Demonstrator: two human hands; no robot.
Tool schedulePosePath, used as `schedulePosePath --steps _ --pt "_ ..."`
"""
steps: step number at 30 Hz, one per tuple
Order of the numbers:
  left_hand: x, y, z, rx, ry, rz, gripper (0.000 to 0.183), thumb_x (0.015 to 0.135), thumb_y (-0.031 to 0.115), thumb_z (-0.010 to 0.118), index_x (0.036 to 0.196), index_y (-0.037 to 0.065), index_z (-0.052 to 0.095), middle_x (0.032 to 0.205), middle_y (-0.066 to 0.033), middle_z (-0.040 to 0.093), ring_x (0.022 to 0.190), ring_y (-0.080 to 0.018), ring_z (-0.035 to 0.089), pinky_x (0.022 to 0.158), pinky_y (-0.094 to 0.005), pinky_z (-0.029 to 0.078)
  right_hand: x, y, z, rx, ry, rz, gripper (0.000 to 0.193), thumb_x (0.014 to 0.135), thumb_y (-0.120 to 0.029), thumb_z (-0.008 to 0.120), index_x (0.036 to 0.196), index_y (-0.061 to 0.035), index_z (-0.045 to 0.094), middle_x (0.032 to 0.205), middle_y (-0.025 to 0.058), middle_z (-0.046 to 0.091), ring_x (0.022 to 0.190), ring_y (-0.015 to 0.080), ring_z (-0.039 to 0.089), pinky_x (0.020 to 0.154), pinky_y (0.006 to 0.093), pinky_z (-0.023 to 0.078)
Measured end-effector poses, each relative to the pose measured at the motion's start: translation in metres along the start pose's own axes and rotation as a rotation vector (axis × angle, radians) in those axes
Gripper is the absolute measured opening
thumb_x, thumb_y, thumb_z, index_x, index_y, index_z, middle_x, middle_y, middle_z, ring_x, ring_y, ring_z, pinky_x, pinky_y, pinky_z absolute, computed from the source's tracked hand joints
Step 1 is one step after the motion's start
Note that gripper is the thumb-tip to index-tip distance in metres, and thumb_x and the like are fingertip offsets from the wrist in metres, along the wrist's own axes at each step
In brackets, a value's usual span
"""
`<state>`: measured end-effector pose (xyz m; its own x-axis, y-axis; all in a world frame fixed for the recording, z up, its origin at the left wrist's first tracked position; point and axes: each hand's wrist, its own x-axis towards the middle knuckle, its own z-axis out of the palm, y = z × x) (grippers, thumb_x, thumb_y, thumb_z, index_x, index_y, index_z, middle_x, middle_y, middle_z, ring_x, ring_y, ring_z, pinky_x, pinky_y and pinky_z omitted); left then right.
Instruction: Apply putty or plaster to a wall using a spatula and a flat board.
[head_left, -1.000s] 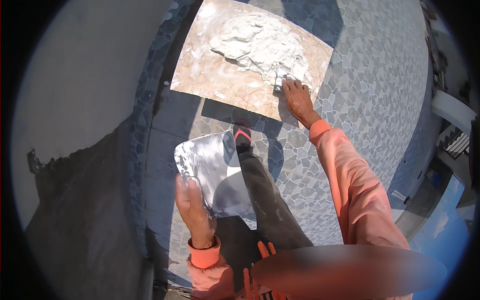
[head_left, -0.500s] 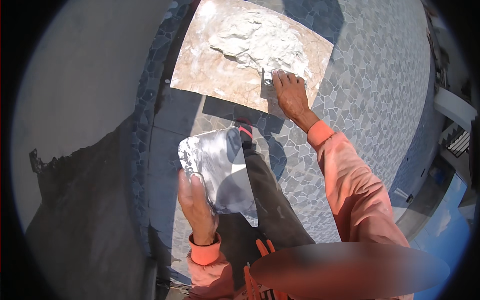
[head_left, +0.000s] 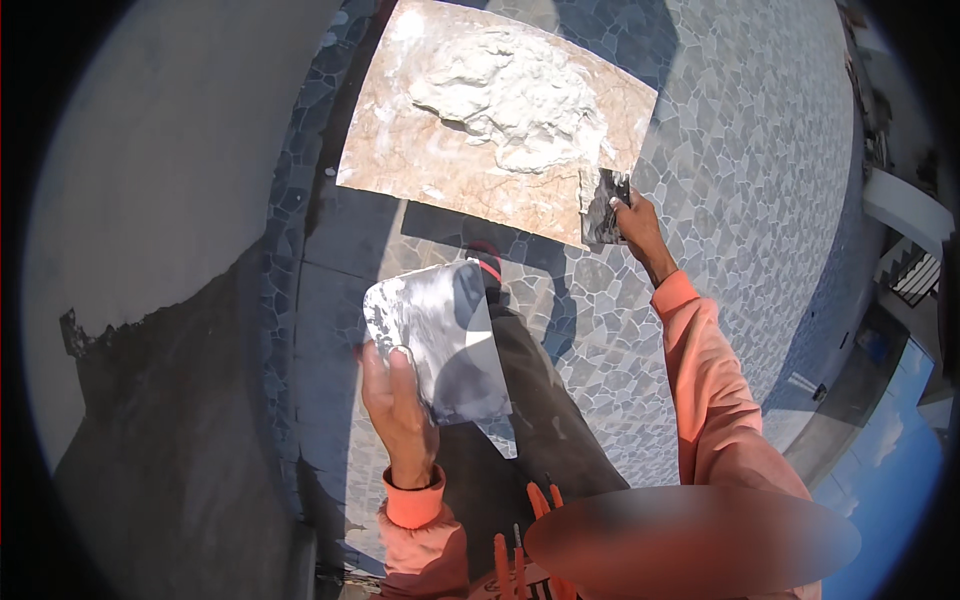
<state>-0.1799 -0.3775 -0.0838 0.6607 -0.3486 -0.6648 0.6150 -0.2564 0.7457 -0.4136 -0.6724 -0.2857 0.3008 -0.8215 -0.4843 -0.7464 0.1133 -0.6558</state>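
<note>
since 1 s ago, r hand (head_left: 640, 222) w/ putty knife (head_left: 603, 205) off plaster heap (head_left: 510, 95)

Outdoor plastering site: mosaic paving (head_left: 720, 150), plaster heap (head_left: 510, 95)

White plaster (head_left: 510, 95) on beige marbled slab (head_left: 400, 160); grey mosaic floor (head_left: 740, 200).

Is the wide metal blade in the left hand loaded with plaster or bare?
Nearly bare: the blade shows only thin white smears, no heap.
</note>
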Motion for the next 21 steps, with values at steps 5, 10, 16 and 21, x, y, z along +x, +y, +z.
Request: schedulePosePath --steps 5,10,16,21 --pt "0.001 -0.005 -0.003 0.143 0.009 0.114 0.032 0.098 0.022 0.046 0.119 -0.003 0.049 0.105 -0.0067 0.054 0.094 -0.0125 0.047 0.085 -0.0257 0.038 0.016 0.018 0.028 0.429 0.105 0.252 0.027 0.089 -0.006 0.052 0.114 0.0032 0.056 0.097 0.0087 0.063 0.079 0.0149 0.058 0.070 0.0313 0.048" --pt "0.005 -0.002 0.004 0.073 -0.007 0.104 0.031 0.099 0.023 0.046 0.117 -0.002 0.050 0.104 -0.0061 0.055 0.092 -0.0114 0.048 0.083 -0.0245 0.039 0.010 -0.007 0.099 0.472 0.223 0.262 0.029 0.087 -0.006 0.054 0.114 0.0025 0.057 0.090 0.0087 0.062 0.074 0.0149 0.056 0.064 0.0312 0.046" --pt "0.005 0.010 0.003 0.112 0.012 0.137 0.031 0.099 0.023 0.046 0.117 -0.002 0.050 0.103 -0.0055 0.056 0.090 -0.0102 0.048 0.081 -0.0234 0.039 -0.004 -0.073 0.196 0.973 0.443 0.407 0.030 0.076 0.003 0.047 0.105 0.0046 0.056 0.086 0.0087 0.059 0.069 0.0167 0.057 0.056 0.0305 0.046" --pt "0.007 0.017 -0.010 0.023 0.038 0.117 0.030 0.099 0.022 0.046 0.118 -0.001 0.049 0.103 -0.0051 0.057 0.089 -0.0098 0.050 0.081 -0.0233 0.040 0.021 -0.122 0.246 1.291 0.518 0.789 0.031 0.081 -0.009 0.053 0.109 0.0038 0.053 0.099 0.0134 0.059 0.079 0.0221 0.059 0.064 0.0343 0.048"
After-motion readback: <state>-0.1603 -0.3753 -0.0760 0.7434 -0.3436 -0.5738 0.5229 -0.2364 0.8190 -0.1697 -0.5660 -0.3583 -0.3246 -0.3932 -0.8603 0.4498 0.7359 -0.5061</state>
